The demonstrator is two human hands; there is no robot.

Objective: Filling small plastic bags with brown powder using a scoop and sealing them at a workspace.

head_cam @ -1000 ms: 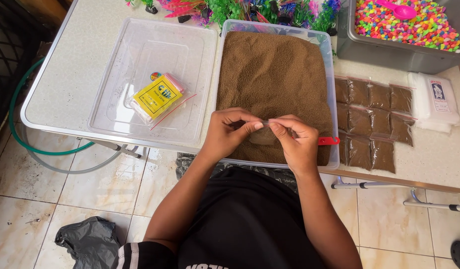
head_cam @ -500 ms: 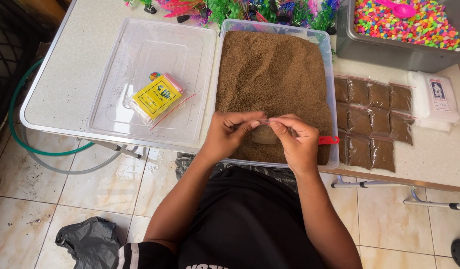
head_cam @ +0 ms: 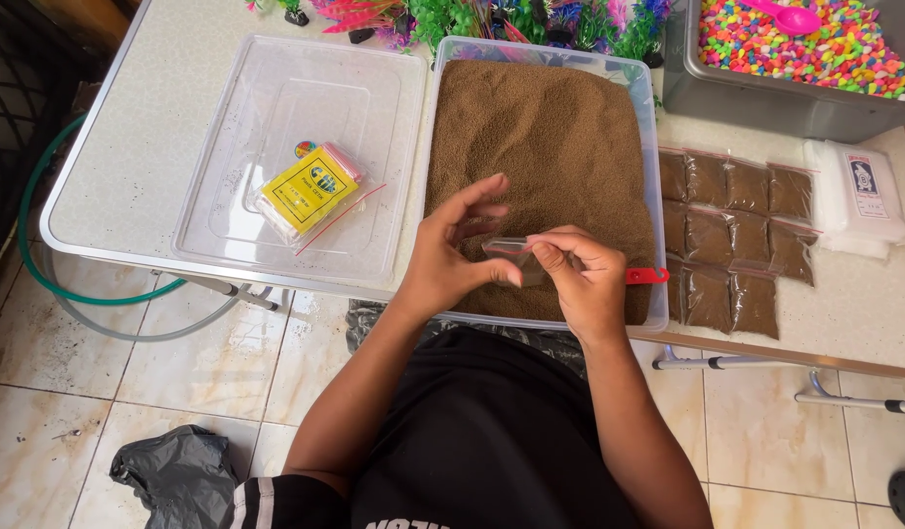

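Left hand [head_cam: 443, 257] and right hand [head_cam: 578, 276] fingers pinch a small clear bag [head_cam: 508, 249] over the tub of brown granules [head_cam: 550, 147]; spread its mouth evenly, directly above the granules.

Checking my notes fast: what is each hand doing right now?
Left hand: pinching the small clear bag, other fingers spread.
Right hand: closed on the same bag; a red scoop handle sticks out beside it.
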